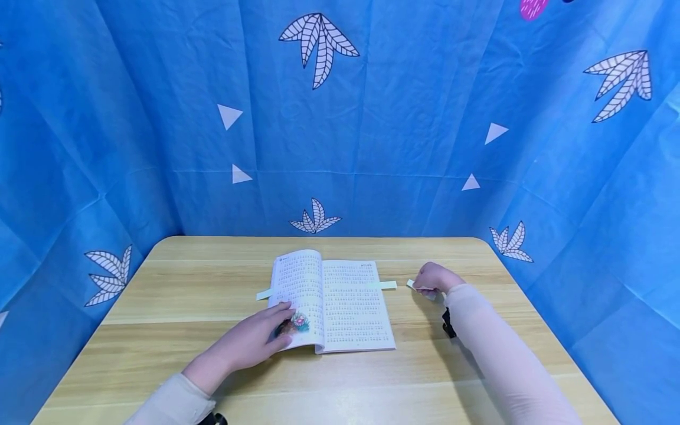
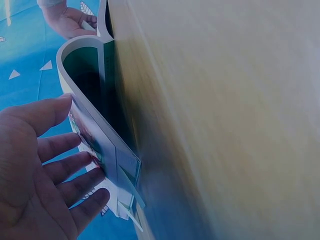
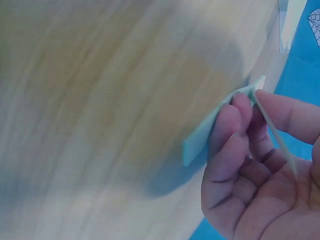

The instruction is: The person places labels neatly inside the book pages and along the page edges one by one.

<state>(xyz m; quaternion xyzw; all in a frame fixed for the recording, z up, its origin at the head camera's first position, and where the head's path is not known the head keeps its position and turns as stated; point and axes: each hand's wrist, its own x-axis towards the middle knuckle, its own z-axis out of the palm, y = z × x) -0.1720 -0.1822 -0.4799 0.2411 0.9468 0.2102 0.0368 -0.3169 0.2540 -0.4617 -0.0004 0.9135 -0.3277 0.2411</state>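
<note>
Overall, a blue patterned curtain (image 1: 404, 118) surrounds the wooden table (image 1: 191, 289), and the open book (image 1: 353, 319) lies near its middle. The left hand (image 1: 247, 342) rests on the left page (image 1: 297, 277), fingers spread and gripping nothing; light, steady pressure should keep that bulging side settled. Right of the book, the right hand (image 1: 438, 276) pinches pale green paper (image 3: 200, 142) between thumb and fingers; I cannot tell whether it is one bent piece or two. Pinching near the tip should limit creasing. The left tab (image 1: 264, 294) and right tab (image 1: 388, 285) jut from opposite page edges.
</note>
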